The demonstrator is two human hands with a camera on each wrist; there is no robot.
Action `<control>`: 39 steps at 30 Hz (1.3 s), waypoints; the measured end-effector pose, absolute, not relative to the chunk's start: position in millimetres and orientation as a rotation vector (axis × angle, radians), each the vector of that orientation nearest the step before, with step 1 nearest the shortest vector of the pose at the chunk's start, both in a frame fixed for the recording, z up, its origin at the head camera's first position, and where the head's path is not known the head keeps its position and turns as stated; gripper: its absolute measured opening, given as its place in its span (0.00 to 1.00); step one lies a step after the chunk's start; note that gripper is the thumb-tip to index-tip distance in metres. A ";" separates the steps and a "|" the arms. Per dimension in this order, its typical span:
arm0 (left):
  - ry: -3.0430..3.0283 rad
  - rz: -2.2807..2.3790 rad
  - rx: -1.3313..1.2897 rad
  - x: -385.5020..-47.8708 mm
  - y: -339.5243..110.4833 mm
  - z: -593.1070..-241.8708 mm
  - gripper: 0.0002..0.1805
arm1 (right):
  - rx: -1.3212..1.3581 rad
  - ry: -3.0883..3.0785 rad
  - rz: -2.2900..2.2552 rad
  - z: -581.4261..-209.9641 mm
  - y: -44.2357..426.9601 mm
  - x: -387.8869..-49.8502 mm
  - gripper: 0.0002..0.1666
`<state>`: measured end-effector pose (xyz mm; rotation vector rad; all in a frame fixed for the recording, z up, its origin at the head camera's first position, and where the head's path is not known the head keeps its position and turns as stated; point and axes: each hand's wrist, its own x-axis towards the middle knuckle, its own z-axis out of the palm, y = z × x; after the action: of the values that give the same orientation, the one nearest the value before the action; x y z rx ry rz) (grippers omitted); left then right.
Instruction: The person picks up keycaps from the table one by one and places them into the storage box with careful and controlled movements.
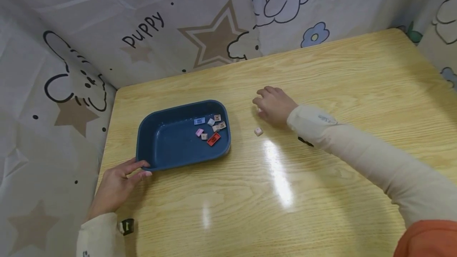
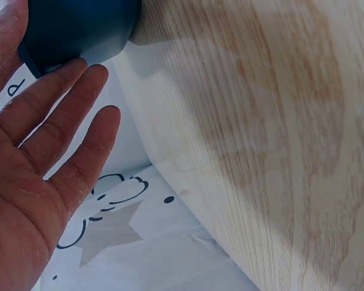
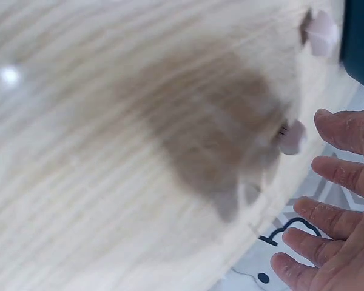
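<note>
A dark blue rectangular tray [image 1: 171, 165] stands on the table at the left. My left hand [image 1: 116, 185] pinches the rim at its near left corner between thumb and forefinger; the other fingers [image 2: 79, 151] extend loosely below it in the left wrist view. Right of the tray, my right hand [image 1: 275, 105] hovers with spread fingers over a small pale pink block [image 3: 292, 138], mostly hidden by the hand in the head view. Nearer to me lies another pale pink block [image 1: 258, 131]. The right hand holds nothing.
Inside the tray's right half lie a blue tile [image 1: 199, 121], a red tile [image 1: 213, 139], a pink piece [image 1: 199, 132] and several pale little blocks [image 1: 204, 136]. A printed cloth [image 1: 157, 7] hangs behind and left of the wooden table [image 1: 232, 217].
</note>
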<state>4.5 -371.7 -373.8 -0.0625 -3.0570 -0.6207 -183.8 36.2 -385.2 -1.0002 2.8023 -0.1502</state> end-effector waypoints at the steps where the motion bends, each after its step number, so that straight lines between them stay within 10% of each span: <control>1: -3.056 -0.624 -0.063 4.7 -371.9 -374.2 0.13 | -1.004 2.802 -0.154 -386.7 37.0 -183.0 0.23; 39: -3.105 -0.615 -0.020 4.0 -370.5 -370.1 0.15 | -1.142 2.864 -0.161 -377.6 38.8 -179.5 0.10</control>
<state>4.0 -370.5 -370.1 -0.0202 -3.1053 -0.6147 -179.5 38.8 -377.6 -1.1417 2.8636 -0.1610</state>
